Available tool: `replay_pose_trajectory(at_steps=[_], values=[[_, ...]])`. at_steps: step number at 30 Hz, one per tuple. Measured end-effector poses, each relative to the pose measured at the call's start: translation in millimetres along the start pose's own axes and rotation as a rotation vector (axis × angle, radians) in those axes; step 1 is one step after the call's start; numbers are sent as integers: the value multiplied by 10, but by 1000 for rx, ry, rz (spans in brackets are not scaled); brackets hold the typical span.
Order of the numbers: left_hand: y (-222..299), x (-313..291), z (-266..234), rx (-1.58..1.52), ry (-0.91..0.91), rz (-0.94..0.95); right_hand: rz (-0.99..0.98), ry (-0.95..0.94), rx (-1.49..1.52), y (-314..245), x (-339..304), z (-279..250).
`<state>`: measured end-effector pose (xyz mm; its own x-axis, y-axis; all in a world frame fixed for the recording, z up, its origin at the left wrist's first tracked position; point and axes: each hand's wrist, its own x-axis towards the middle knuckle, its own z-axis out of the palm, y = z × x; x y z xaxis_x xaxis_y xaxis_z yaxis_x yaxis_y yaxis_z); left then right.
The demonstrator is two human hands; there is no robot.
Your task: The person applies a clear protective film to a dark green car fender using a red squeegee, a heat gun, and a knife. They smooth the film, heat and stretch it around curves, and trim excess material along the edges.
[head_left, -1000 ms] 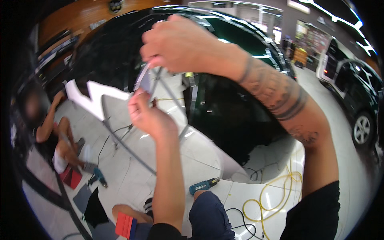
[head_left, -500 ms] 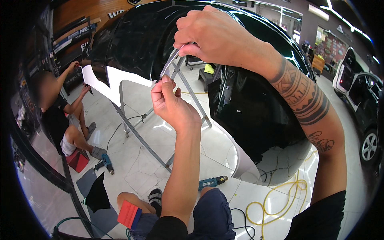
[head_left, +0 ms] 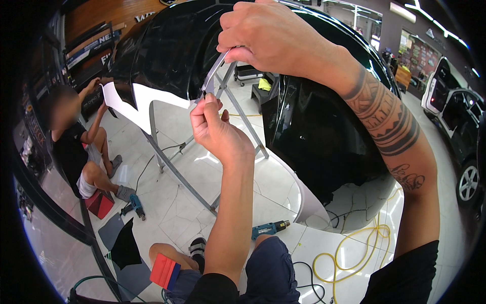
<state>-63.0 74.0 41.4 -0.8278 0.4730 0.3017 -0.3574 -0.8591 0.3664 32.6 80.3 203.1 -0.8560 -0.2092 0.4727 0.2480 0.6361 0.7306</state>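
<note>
A glossy black curved car body panel [head_left: 167,55] stands before me, with black film over it and a white film edge [head_left: 172,97] hanging along its lower left rim. My right hand [head_left: 253,38] reaches over the top with its fingers closed on a narrow greyish film strip [head_left: 214,71] at the panel's edge. Just below, my left hand [head_left: 220,124] is pinched at the strip's lower end, palm side toward me. A tiny dark tip shows at the left thumb; what those fingers hold is mostly hidden.
Metal stand legs [head_left: 185,177] rise under the panel. At left, another person [head_left: 71,137] sits handling the film's far end. A heat gun [head_left: 271,229] lies near my knees, another heat gun [head_left: 134,206] farther left. A yellow hose [head_left: 349,248] coils at right. A red squeegee [head_left: 164,270] rests on my thigh.
Both my hands keep nearly the same place and grip, with the right slightly higher in view. The other person's lower hand has moved up and closer to the film.
</note>
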Motion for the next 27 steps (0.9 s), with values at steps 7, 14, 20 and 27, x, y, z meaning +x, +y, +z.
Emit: replay_pose_trajectory(at_steps=[7,14,20,27], values=[[-10,-10,19,-13,-1,-4,4,-15,33,12,11,-79],[-22,-4,3,1,2,-2,-1,-16,35,13,21,-161],[-69,-3,-52,37,-65,-24,10,-15,21,66,20,-96],[-102,-4,-74,38,-75,-7,6,-23,-39,78,37,-142]])
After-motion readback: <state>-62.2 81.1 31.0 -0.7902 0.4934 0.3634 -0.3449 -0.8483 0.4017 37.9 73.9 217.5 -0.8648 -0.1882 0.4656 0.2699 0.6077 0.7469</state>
